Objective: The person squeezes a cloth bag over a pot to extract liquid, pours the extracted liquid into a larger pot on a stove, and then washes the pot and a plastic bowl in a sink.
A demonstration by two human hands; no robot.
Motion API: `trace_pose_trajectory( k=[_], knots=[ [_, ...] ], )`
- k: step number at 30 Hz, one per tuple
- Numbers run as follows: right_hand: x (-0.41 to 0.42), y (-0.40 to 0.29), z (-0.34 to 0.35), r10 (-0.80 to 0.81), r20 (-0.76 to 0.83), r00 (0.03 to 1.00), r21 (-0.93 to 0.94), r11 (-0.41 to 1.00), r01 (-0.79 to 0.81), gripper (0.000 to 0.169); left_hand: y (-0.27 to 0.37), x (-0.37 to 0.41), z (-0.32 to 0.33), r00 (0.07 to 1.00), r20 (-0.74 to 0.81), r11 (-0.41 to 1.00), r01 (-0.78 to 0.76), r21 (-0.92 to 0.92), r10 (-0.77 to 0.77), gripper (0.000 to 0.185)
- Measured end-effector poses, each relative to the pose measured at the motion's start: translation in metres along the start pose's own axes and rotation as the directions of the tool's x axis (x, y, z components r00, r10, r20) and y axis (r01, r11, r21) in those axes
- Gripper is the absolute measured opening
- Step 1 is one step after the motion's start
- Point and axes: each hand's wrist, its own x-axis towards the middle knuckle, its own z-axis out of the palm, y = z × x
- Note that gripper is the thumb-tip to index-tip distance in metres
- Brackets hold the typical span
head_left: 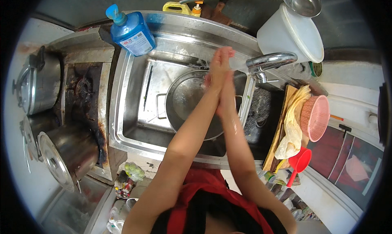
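Note:
My left hand [220, 64] and my right hand [227, 90] are pressed together, blurred, above a stainless steel sink [183, 154]. Which palm lies over the other is hard to tell, and the fingers partly overlap. No object shows between them. Below them a wide steel pan [186, 96] with two wire handles stands in the left basin, partly on a metal tray [153, 81]. A chrome faucet [272, 59] curves just right of my hands. The blue pump bottle [134, 38] stands at the sink's back left corner.
Steel pots [73, 151] and a stained stove [82, 84] are at left. A white bucket [284, 35] with a steel ladle [303, 3] stands back right. Over the right basin lies a wooden board [283, 117] with a cloth [291, 127], beside a pink basket [314, 117] and red scoop [300, 162].

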Motion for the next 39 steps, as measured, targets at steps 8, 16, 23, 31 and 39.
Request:
trace_pose_trajectory(
  k=[8,16,23,31,39],
  knots=[
    [0.045,-0.002,-0.039,-0.521,0.358,0.775,-0.716,0.38,0.586,0.036,0.006,-0.009,-0.001,0.914,0.126,0.92,0.372,0.12,-0.386,0.051],
    [0.043,0.001,-0.017,-0.218,0.222,0.95,0.315,0.938,0.142,0.041,-0.012,0.002,-0.033,0.823,0.508,0.729,0.508,-0.458,-0.254,0.055],
    [0.091,-0.045,0.023,-0.216,0.133,0.967,0.134,0.971,0.198,0.032,-0.024,-0.062,-0.015,0.682,0.681,0.418,0.718,-0.556,-0.267,0.057],
    [0.096,-0.015,0.006,-0.193,0.783,0.592,-0.596,-0.508,0.622,0.015,0.003,-0.126,0.024,0.981,0.008,0.951,0.189,-0.244,-0.193,0.064],
    [0.042,-0.003,-0.009,-0.231,0.68,0.696,-0.696,0.097,0.712,0.027,0.008,-0.076,-0.068,0.994,0.043,0.991,0.093,0.096,-0.098,0.038]
  ],
)
